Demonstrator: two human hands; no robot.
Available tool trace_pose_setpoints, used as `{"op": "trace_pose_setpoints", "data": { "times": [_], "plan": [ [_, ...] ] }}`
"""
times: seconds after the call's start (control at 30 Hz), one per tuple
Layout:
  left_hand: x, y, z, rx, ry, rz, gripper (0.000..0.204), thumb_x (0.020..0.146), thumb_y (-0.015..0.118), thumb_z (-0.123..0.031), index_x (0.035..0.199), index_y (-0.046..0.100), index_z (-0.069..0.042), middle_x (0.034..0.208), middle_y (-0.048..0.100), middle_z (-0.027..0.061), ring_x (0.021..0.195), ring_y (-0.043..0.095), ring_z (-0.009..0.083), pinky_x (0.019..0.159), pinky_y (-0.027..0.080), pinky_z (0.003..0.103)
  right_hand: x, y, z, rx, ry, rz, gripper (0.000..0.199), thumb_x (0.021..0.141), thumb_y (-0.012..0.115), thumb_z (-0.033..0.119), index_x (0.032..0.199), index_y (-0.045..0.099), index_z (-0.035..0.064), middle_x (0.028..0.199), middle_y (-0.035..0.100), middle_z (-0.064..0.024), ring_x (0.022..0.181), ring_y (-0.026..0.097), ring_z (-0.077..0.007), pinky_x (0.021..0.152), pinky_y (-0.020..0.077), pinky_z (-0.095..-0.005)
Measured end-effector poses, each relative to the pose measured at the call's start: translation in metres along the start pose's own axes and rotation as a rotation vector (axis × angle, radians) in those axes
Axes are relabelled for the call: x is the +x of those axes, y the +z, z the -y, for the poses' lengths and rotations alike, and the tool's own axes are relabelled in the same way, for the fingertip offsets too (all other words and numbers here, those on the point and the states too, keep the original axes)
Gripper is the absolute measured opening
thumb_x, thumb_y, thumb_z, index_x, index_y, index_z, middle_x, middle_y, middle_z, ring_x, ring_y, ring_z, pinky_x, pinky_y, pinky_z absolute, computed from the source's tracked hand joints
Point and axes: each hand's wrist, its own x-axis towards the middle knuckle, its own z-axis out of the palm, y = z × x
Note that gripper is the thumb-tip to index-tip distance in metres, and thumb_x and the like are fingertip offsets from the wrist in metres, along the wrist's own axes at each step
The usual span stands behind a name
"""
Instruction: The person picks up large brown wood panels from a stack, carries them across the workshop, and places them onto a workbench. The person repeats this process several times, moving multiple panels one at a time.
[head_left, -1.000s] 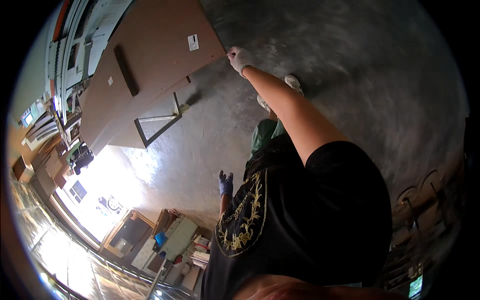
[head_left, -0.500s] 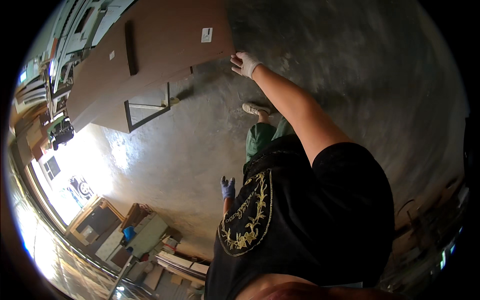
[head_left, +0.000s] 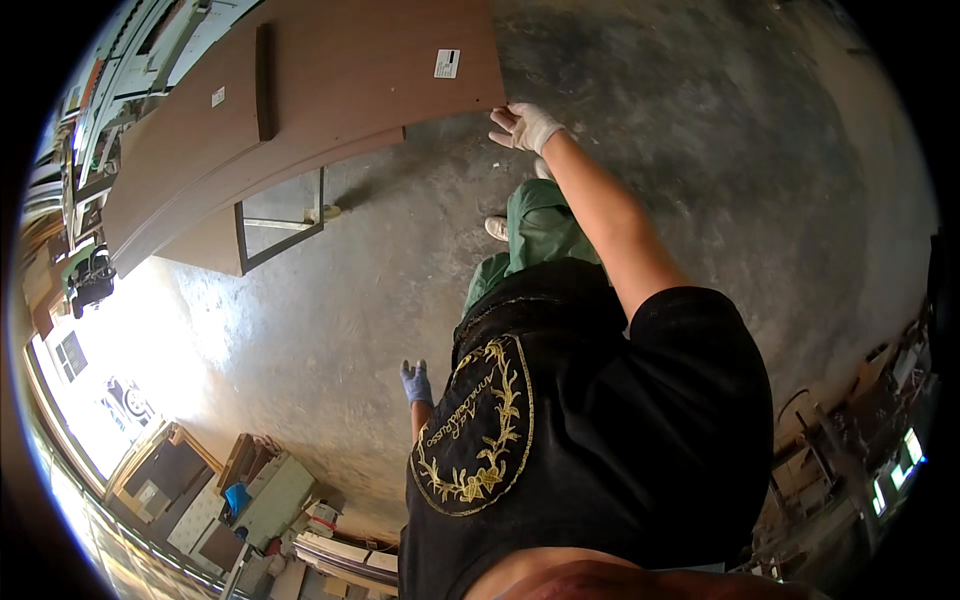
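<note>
A large brown panel [head_left: 370, 60] with white labels lies across the upper left. My right hand [head_left: 528, 128], in a whitish glove, grips its near right corner between fingers and thumb; the other fingers are loosely extended. A dark narrow strip [head_left: 264, 85] runs across the panel's surface. Beneath it, the edge of another brown board [head_left: 365, 147] shows. My left hand [head_left: 416, 381], in a blue-grey glove, hangs by my side with fingers apart, holding nothing.
A dark-edged stand [head_left: 243, 240] is under the boards, on the grey concrete floor [head_left: 330, 310]. Stacked boards [head_left: 345, 560] and a pale green cabinet-like piece [head_left: 275, 495] line the lower left. Bright light enters through an opening at left. More clutter stands at lower right.
The panel's gripped corner has shifted right relative to the stand, and more of the lower board's edge shows. My feet have stepped. My left hand still hangs by my side.
</note>
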Motion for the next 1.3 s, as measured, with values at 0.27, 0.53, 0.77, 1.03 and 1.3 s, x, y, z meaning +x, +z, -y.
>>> {"op": "trace_pose_setpoints", "data": {
  "times": [0.27,0.53,0.77,1.03,1.3],
  "plan": [
    [-0.015,0.028,-0.085,0.064,0.096,0.036,0.069,0.082,0.065,-0.024,0.136,0.027,-0.004,0.132,0.038,0.0262,0.120,0.042,0.0289,0.097,0.035,0.036,-0.012,0.005,-0.005,-0.012,0.039,-0.008,0.014,0.091,0.046,0.015,0.101,0.055,0.0108,0.098,0.059,-0.0029,0.094,0.058,-0.0198,0.092,0.0394,-0.0547],
    [0.007,0.038,-0.123,0.303,0.044,0.124,0.069,0.082,0.065,-0.024,0.136,0.027,-0.004,0.132,0.039,0.0244,0.116,0.044,0.0264,0.094,0.037,0.034,0.004,-0.012,-0.014,0.003,0.115,-0.015,0.013,0.091,0.042,0.007,0.099,0.052,0.0081,0.098,0.059,-0.0049,0.096,0.059,-0.0257,0.089,0.0425,-0.0550],
    [0.004,0.088,-0.260,0.453,0.088,0.138,0.068,0.082,0.065,-0.024,0.136,0.027,-0.008,0.133,0.039,0.0227,0.113,0.044,0.0241,0.090,0.038,0.033,-0.015,-0.023,0.000,-0.167,0.081,-0.008,0.017,0.091,0.046,0.015,0.106,0.054,0.0113,0.098,0.061,-0.0024,0.093,0.061,-0.0214,0.084,0.0473,-0.0479],
    [-0.001,0.096,-0.302,0.446,0.043,0.157,0.067,0.082,0.065,-0.026,0.136,0.029,-0.011,0.135,0.037,0.0224,0.118,0.042,0.0261,0.089,0.039,0.035,-0.025,-0.012,0.012,-0.098,0.119,-0.011,0.015,0.091,0.048,0.015,0.101,0.055,0.0084,0.096,0.062,-0.0066,0.086,0.063,-0.0225,0.081,0.0504,-0.0445],
    [0.010,0.108,-0.309,0.427,0.062,0.191,0.068,0.082,0.065,-0.025,0.137,0.028,-0.012,0.136,0.036,0.0225,0.118,0.042,0.0257,0.088,0.040,0.033,-0.016,-0.010,-0.013,-0.021,-0.003,-0.129,0.014,0.092,0.043,0.012,0.095,0.055,0.0057,0.092,0.059,-0.0072,0.082,0.062,-0.0247,0.082,0.0504,-0.0456]
  ]
}}
